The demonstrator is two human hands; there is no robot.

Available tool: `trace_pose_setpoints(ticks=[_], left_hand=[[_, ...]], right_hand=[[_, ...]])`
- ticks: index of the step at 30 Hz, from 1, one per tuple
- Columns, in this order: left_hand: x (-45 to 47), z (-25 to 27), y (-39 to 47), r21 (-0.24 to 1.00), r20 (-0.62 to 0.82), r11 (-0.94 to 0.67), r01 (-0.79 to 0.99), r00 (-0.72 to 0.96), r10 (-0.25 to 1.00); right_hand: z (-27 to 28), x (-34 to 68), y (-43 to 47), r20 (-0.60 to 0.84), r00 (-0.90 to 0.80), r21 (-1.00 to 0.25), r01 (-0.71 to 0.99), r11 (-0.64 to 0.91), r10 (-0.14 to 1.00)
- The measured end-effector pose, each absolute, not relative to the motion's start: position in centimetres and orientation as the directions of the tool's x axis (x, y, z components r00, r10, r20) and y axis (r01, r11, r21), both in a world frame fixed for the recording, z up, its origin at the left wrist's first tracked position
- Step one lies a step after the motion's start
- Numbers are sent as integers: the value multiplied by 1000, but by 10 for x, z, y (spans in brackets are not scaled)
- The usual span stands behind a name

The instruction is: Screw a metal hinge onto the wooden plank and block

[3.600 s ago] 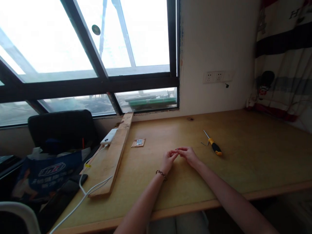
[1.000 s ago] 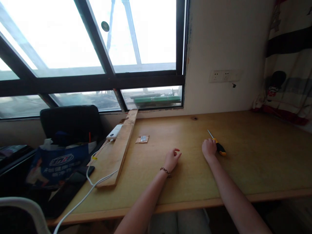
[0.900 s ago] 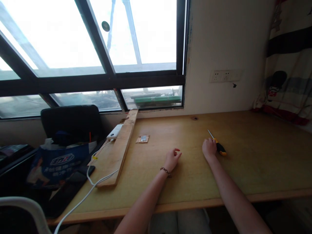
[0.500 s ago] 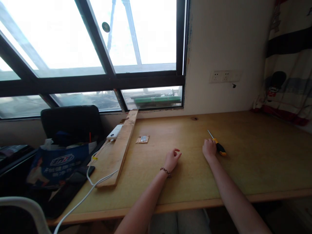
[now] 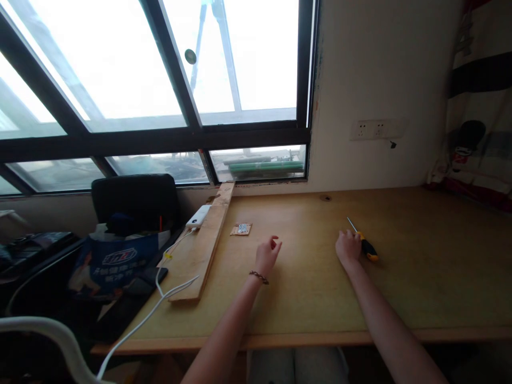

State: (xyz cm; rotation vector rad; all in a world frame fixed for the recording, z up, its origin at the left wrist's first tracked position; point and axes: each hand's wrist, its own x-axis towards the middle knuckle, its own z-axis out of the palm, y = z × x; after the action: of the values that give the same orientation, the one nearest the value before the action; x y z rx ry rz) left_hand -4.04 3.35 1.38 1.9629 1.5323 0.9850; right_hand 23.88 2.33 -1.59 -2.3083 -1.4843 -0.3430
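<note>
My left hand (image 5: 269, 256), with a braided bracelet at the wrist, hovers over the middle of the table. Its fingers are loosely curved, a gap shows between thumb and forefinger, and nothing is seen in it. To its upper left lies a small wooden piece (image 5: 233, 231) with a silver metal hinge-like plate (image 5: 242, 228) on it. My right hand (image 5: 348, 247) rests on the table, fingers loosely bent and partly apart, tips hidden. Close along its right side lies a screwdriver (image 5: 368, 250) with a yellow and black handle, its shaft pointing away from me.
A long wooden board (image 5: 208, 250) lies at the left of the table (image 5: 296, 314), carrying a white power bank (image 5: 199, 216) with a white cable (image 5: 138, 322). Further left are a black chair (image 5: 136, 197) and a blue bag (image 5: 120, 272). Window and wall sockets (image 5: 370, 128) are behind.
The view has shifted, so the scene sits further right. My left hand has moved left, nearer the wooden piece. My right hand has shifted slightly left from the screwdriver, which stays put on the table.
</note>
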Motion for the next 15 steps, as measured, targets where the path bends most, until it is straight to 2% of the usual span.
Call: trace_pose_setpoints(ticks=[3, 5, 7, 8, 10, 11, 13, 15], left_hand=[[-104, 36, 43, 654, 363, -221, 723, -44, 931], [-153, 44, 46, 619, 399, -120, 776, -179, 899], [-200, 46, 46, 555, 425, 27, 832, -311, 850], [-220, 45, 46, 499, 446, 86, 862, -341, 827], [-252, 41, 45, 395, 480, 159, 905, -351, 804], [-263, 38, 46, 374, 470, 196, 907, -367, 803], [-277, 34, 48, 373, 406, 269, 888, -417, 813], [-283, 30, 51, 396, 317, 332, 856, -467, 825]], right_hand=[[-7, 223, 19, 477, 326, -304, 932, -195, 816], [-1, 200, 13, 474, 258, -456, 890, -16, 842], [2, 163, 4, 396, 190, -674, 725, 144, 898], [2, 139, -1, 324, 159, -793, 583, 176, 933], [2, 85, -11, 153, 49, -961, 239, 137, 987], [1, 56, -16, 75, -25, -994, 72, 77, 997], [-1, 0, -22, -23, -169, -977, -207, -58, 985], [-3, -48, -23, -119, -267, -896, -387, -219, 956]])
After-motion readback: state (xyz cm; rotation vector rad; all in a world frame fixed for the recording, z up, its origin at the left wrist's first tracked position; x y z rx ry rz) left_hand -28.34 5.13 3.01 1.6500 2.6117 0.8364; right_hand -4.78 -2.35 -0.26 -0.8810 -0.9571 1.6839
